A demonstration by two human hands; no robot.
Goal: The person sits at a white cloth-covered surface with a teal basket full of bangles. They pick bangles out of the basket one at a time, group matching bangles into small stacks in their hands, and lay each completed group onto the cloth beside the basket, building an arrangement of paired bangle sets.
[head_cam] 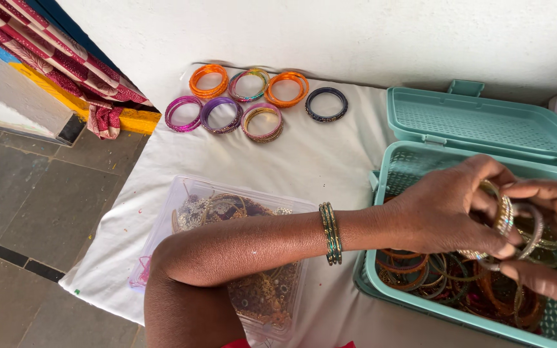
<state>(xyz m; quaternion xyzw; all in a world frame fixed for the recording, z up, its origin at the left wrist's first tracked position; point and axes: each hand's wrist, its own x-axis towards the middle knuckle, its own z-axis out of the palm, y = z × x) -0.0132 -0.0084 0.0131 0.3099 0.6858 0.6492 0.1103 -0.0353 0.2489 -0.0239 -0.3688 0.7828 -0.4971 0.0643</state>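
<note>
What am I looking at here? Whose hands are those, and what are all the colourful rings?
The picture comes from a camera worn on a person's head, so you look down just as they do. The two hands belong to that person.

The left hand and the right hand are together over a teal plastic basket, and both hold a small bunch of shiny bangles. Bangles are ring-shaped bracelets. Many more lie inside the basket, and its lid stands open behind it. The person also wears green and gold bangles on the left wrist.

Everything sits on a white cloth. At the far end, seven stacks of sorted bangles lie in two rows: orange, pink, purple, dark blue and mixed colours. Under the left arm is a clear plastic box full of golden jewellery.
</note>
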